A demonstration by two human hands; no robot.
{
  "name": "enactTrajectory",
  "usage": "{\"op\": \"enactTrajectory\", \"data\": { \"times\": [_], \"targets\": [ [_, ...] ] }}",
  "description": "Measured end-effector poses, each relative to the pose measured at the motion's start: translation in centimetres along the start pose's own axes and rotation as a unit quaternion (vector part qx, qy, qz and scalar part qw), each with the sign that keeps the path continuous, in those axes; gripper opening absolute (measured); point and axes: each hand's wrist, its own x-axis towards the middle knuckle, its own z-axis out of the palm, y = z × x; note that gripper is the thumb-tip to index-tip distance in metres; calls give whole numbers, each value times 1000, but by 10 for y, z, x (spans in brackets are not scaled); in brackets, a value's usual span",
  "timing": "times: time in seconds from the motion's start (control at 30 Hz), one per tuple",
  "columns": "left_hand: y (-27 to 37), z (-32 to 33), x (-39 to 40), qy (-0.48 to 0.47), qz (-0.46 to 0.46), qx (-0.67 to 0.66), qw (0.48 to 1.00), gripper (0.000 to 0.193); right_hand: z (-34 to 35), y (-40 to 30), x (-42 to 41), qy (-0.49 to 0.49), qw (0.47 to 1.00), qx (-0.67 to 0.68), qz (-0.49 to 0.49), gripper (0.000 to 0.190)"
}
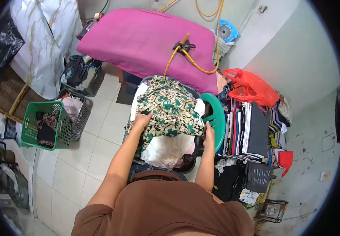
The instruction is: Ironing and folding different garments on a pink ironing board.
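A cream, black and green patterned cloth garment (170, 103) is spread over a dark laundry basket (195, 91) in front of me. Its left edge is gripped by my left hand (142, 119). At the opposite edge my right hand (208, 134) holds the same garment, close to a green plastic chair or stool (219, 124). White cloth (167, 149) bulges out below the patterned garment, and more clothes lie darkly in the basket beneath. Most of the basket's contents are hidden.
A pink-covered ironing surface (146, 38) stands beyond the basket, bearing an iron (184, 46) with a yellow cord. Folded clothes (246, 129) are stacked at right beneath a red plastic bag (249, 88). Left, a green basket (65, 129) and a grey basket (94, 85) hold clothes.
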Motion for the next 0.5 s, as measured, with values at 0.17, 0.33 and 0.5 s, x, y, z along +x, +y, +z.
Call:
{"op": "enactTrajectory", "data": {
  "times": [0.17,0.33,0.5],
  "targets": [
    [17,-14,-38,-93,-35,-128,987,36,-27,12,14,-81,988,30,-131,30],
    [-19,-36,-33,130,85,-124,980,26,-36,-11,-7,-30,987,72,-138,37],
    [-5,-52,-51,118,147,-106,976,27,-45,-17,-11,-84,968,-20,-237,31]
  ]
}}
